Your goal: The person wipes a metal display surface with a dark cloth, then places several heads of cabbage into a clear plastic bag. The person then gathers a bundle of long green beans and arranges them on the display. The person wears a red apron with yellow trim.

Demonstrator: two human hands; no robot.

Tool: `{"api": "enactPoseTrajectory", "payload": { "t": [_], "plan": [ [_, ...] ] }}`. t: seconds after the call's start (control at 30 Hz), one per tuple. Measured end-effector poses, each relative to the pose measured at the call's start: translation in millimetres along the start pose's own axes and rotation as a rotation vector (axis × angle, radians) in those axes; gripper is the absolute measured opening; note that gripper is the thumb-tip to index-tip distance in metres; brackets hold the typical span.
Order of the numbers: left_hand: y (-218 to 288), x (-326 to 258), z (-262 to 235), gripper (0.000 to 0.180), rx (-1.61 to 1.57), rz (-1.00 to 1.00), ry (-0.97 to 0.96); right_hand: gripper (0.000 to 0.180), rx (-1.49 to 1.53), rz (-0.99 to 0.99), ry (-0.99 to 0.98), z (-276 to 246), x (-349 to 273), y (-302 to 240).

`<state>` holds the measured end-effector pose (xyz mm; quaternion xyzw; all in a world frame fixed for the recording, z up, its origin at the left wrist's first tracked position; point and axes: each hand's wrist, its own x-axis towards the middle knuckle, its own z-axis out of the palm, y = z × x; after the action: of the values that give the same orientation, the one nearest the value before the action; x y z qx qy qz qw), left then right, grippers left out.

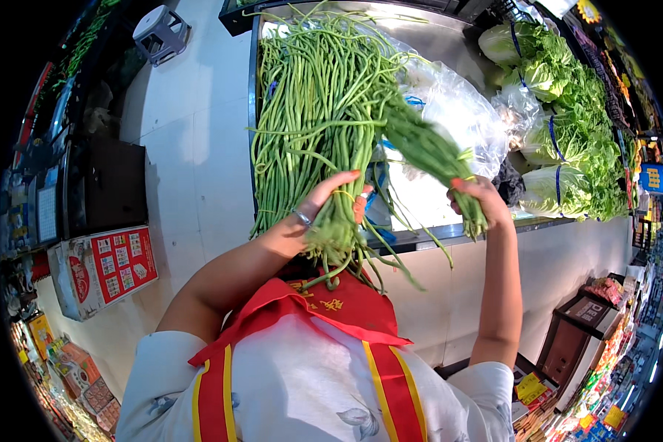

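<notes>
My left hand point(318, 214), with a ring on one finger, grips the lower ends of a big bunch of long green beans point(313, 110) that spreads upward over a metal display counter point(449, 37). A smaller bundle of the same beans point(429, 151) slants up to the left from my right hand point(477, 197), which is closed around its lower part. Both bundles are lifted above the counter. Below them I see my white top with a red vest trimmed in yellow point(331, 346).
Clear plastic bags point(460, 110) lie on the counter to the right of the beans. Heads of leafy cabbage with blue bands point(567, 132) are stacked at the far right. A small stool point(160, 31) stands on the pale tiled floor, a red and white carton point(103, 269) at left.
</notes>
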<state>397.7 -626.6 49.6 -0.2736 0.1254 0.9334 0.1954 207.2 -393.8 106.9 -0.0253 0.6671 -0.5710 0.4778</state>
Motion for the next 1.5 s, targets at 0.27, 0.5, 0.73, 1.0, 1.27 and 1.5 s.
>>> {"api": "enactPoseTrajectory", "payload": {
  "t": [0.27, 0.5, 0.73, 1.0, 1.27, 1.5],
  "plan": [
    [-21.4, 9.4, -11.6, 0.039, -0.066, -0.048, 0.089, 0.031, 0.415, 0.328, -0.07, 67.2, -1.9, 72.2],
    [-28.1, -3.9, 8.1, 0.035, 0.013, -0.027, 0.116, 0.074, -0.493, -0.097, 0.169, 123.8, -9.5, 97.2],
    [-13.5, -18.4, -8.7, 0.044, 0.047, 0.012, -0.131, 0.06, -0.377, -0.402, 0.112, 101.0, 8.9, 92.1],
    [42.0, -37.1, 12.4, 0.044, -0.106, 0.127, -0.226, 0.061, -0.247, -0.212, 0.074, 104.4, 63.9, 156.4],
    [77.7, -19.5, 34.4, 0.051, -0.221, 0.342, -0.386, 0.02, -0.87, -0.466, 0.368, 90.0, 45.1, 162.2],
    [74.0, -37.3, 61.8, 0.046, 0.046, 0.271, -0.261, 0.063, -0.115, -0.405, 0.361, 74.2, 45.2, 104.4]
  ]
}}
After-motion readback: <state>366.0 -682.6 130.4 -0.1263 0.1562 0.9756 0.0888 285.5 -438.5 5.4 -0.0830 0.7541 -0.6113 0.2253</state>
